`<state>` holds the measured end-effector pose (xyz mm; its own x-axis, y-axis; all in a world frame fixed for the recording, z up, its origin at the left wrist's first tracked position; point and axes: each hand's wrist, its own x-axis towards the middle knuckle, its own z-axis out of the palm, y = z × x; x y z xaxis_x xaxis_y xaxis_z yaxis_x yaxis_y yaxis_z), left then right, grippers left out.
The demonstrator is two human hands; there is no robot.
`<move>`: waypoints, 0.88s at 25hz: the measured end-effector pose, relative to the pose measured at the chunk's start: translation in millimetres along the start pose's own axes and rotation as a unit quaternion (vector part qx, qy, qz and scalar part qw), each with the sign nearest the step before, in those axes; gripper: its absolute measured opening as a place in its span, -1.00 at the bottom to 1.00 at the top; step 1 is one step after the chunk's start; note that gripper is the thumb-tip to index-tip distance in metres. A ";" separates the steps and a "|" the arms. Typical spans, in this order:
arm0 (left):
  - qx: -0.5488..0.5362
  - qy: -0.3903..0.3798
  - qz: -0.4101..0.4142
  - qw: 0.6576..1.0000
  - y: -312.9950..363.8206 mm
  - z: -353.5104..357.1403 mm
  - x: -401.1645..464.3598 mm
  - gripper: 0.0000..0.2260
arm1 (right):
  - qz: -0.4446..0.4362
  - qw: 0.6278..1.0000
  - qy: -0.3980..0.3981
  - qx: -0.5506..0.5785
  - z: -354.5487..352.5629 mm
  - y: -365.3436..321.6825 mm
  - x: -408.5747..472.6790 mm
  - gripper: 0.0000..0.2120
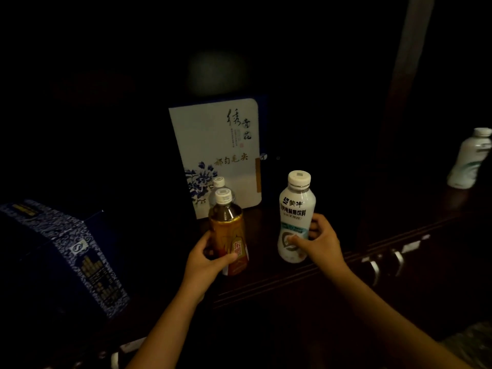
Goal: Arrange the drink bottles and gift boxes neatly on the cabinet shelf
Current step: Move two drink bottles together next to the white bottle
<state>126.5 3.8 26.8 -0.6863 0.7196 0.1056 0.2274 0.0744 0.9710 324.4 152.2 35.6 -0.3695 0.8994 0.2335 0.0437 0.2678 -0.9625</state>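
The scene is dim. My left hand [205,259] grips an amber tea bottle [229,230] with a white cap and orange label, standing near the front of the dark wooden shelf [292,272]. My right hand [320,242] holds a white drink bottle [295,217] upright, right of the tea bottle. Directly behind the tea bottle stands a clear bottle [218,186], mostly hidden. A white gift box [217,153] with blue flowers and calligraphy stands upright at the back. Another white bottle [470,158] stands at the far right.
A blue patterned gift box [69,251] lies tilted at the left. Metal drawer handles [386,262] show below the shelf's front edge on the right. The upper cabinet is dark, and its contents cannot be made out.
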 end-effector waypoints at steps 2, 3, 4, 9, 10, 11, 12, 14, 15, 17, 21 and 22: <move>-0.004 -0.023 0.010 1.000 8.7 23.3 -16.0 -0.38 | -0.010 1.000 0.008 0.000 -24.6 -4.5 -17.6 -0.47; -0.012 -0.035 0.010 0.999 13.7 36.8 -24.8 -0.39 | -0.012 1.000 0.013 -0.001 -39.5 -5.6 -25.8 -0.48; -0.023 -0.050 0.008 0.998 20.0 52.5 -34.7 -0.39 | -0.014 1.000 0.018 -0.005 -57.5 -6.8 -33.7 -0.49; -0.039 -0.118 0.015 0.992 46.7 147.5 -74.9 -0.36 | -0.002 0.998 0.055 -0.010 -159.7 3.8 -53.3 -0.47; -0.039 -0.126 0.016 0.991 51.3 171.4 -81.4 -0.37 | 0.003 0.998 0.063 -0.013 -182.0 8.4 -55.2 -0.46; -0.037 -0.134 0.017 0.990 54.9 191.6 -86.2 -0.37 | 0.006 0.997 0.070 -0.016 -200.3 12.7 -56.0 -0.46; -0.037 -0.141 0.018 0.989 59.6 216.5 -92.4 -0.37 | 0.007 0.997 0.076 -0.021 -222.7 18.1 -55.7 -0.46; -0.047 -0.148 0.020 0.988 71.1 271.4 -106.7 -0.37 | 0.004 0.996 0.081 -0.030 -272.3 28.2 -51.8 -0.47; -0.055 -0.146 0.018 0.988 78.8 301.3 -113.6 -0.38 | 0.002 0.996 0.079 -0.037 -300.1 31.7 -46.7 -0.46; -0.071 -0.141 0.012 0.987 92.6 354.7 -123.7 -0.40 | 0.004 0.996 0.072 -0.049 -350.1 39.4 -35.6 -0.45; -0.083 -0.128 0.004 0.988 114.0 428.8 -120.0 -0.40 | -0.003 0.996 0.058 -0.063 -423.2 51.5 -5.6 -0.47; -0.084 -0.120 0.000 0.989 116.3 438.1 -115.5 -0.39 | -0.003 0.997 0.054 -0.062 -432.4 54.5 1.5 -0.46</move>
<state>535.0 231.8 33.4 -0.4971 0.8647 0.0718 0.0958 -0.0275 0.9950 727.6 317.5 43.3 -0.2674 0.9281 0.2592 0.1595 0.3079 -0.9380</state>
